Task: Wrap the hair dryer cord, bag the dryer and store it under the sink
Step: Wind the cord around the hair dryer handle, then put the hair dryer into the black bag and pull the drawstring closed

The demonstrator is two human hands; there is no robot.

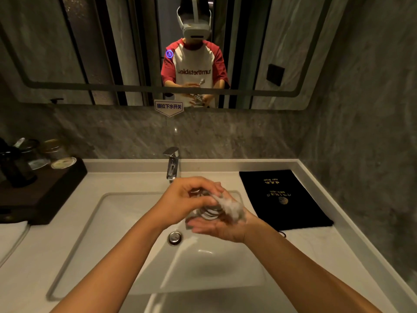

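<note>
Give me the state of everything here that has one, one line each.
left hand: grips the cord from above.
right hand: palm up, fingers straight, under the cord's loops.
cord: partly coiled between the hands, motion-blurred.
black bag: flat on the counter, looks empty.
faucet: no water running.
drain stopper: up or down, cannot tell.

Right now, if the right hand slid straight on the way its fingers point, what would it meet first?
Probably the left wrist: the right hand points its fingers leftward straight at it, though depth is unclear.
</note>
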